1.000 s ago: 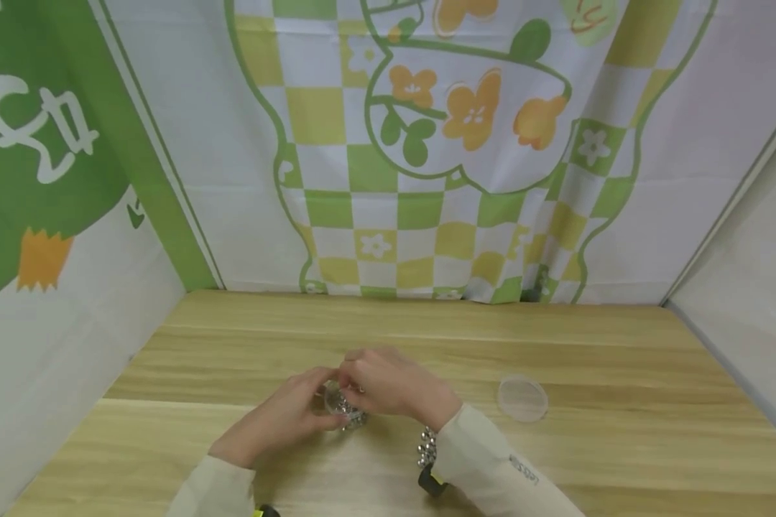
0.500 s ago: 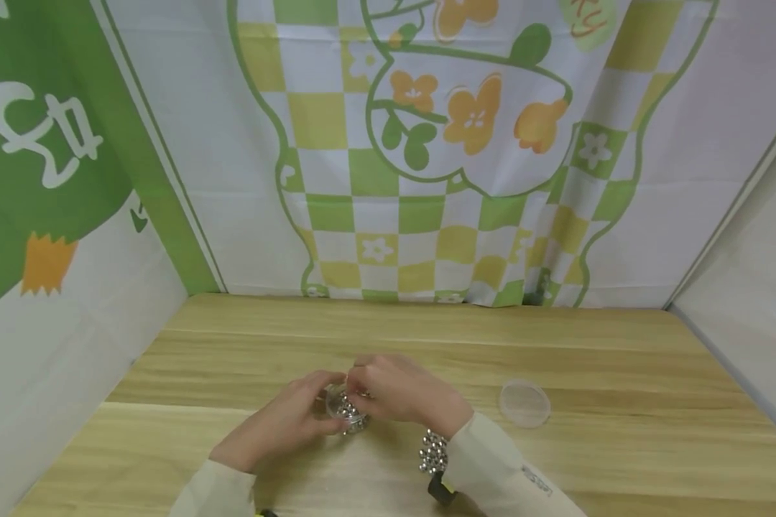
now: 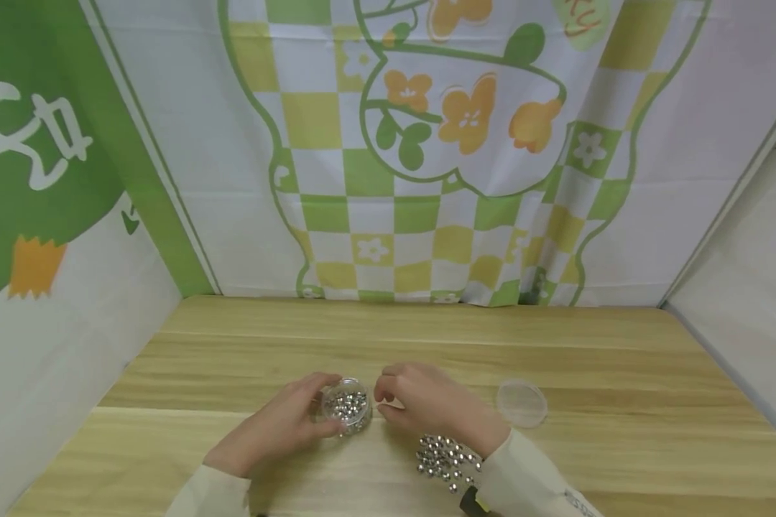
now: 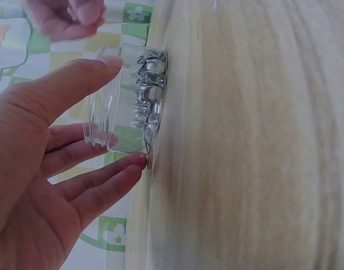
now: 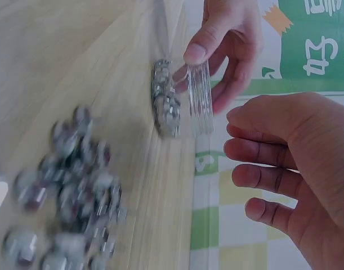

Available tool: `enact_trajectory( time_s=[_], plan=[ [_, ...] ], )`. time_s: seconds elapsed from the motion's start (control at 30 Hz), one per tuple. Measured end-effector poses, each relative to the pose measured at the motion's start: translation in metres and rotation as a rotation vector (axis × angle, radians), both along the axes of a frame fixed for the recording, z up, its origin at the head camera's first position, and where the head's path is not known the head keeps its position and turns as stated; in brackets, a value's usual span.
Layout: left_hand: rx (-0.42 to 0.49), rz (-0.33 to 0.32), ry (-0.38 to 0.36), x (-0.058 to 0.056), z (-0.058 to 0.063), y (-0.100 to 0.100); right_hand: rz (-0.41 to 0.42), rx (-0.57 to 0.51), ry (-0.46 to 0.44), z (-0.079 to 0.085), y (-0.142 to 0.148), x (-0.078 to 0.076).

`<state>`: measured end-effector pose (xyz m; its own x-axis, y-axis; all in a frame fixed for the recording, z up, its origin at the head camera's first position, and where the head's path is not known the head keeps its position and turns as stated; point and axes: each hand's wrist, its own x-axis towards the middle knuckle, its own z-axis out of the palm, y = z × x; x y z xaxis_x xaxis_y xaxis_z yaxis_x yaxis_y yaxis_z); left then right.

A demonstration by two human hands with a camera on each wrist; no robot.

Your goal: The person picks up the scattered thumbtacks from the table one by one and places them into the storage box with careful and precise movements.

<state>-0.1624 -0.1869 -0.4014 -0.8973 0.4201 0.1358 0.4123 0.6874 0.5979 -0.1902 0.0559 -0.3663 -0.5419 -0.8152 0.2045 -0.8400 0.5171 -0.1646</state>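
Observation:
A clear, screw-necked jar [image 4: 97, 107] stands upright on the table with silver thumbtacks [image 3: 348, 406] in its bottom. My left hand [image 3: 284, 420] holds it from the left, thumb [image 4: 93, 70] at the near side and fingers round the far side. To the right of the jar, my right hand [image 3: 436, 406] hovers with loosely bent fingers [image 5: 262, 151] and nothing visible between them. A loose pile of shiny tacks [image 3: 442, 456] lies on the table below the right wrist, partly covered by the sleeve.
A round clear lid [image 3: 522, 403] lies flat on the wooden table [image 3: 595, 373], beyond the right forearm. A patterned curtain [image 3: 336, 172] hangs along the table's back edge, with white and green cloth walls on the sides.
My right hand has drawn back from the jar's mouth to the right, its fingers loosening. The jar's tacks and more of the loose pile now show. The left hand keeps its hold.

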Motion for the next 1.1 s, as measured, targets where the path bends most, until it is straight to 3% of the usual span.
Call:
enact_trajectory(
  time_s=[0.43,1.1],
  plan=[
    [0.004,-0.014,-0.011,0.001,0.002,-0.005,-0.044,-0.028,-0.074,-0.006,0.043,0.011],
    [0.018,-0.03,-0.017,0.003,0.002,-0.004,-0.09,-0.071,0.003,-0.026,0.097,0.023]
  ],
)
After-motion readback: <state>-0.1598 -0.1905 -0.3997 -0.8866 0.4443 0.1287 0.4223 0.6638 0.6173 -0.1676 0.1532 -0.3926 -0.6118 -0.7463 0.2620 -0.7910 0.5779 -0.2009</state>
